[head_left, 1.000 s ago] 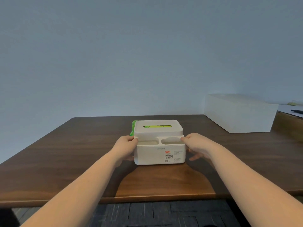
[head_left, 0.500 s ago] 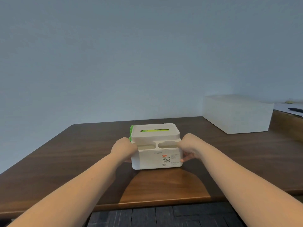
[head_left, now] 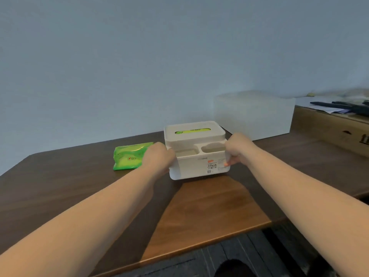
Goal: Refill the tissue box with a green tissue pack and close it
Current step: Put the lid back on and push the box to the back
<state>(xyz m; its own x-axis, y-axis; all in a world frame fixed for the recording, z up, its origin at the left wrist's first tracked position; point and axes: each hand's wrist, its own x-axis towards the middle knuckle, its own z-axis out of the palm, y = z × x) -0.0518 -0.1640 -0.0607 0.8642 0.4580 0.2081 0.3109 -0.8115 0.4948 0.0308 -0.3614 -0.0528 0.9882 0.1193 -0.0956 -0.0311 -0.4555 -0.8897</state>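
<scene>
The white tissue box (head_left: 199, 166) sits tilted on the dark wooden table (head_left: 209, 206), its lid (head_left: 194, 131) on top with green showing through the slot. Two shallow compartments run along its near side. My left hand (head_left: 158, 156) grips the box's left side and my right hand (head_left: 237, 148) grips its right side. A green tissue pack (head_left: 128, 158) lies on the table to the left of the box, partly behind my left hand.
A large white box (head_left: 253, 114) stands on the table at the back right. Beyond it is a wooden cabinet (head_left: 329, 128) with papers and dark objects on top. The table's near edge runs below my forearms, with dark floor under it.
The view has swung and the box has shifted right between my hands, uncovering the green pack that lay behind it on the left. Both hands keep their grip.
</scene>
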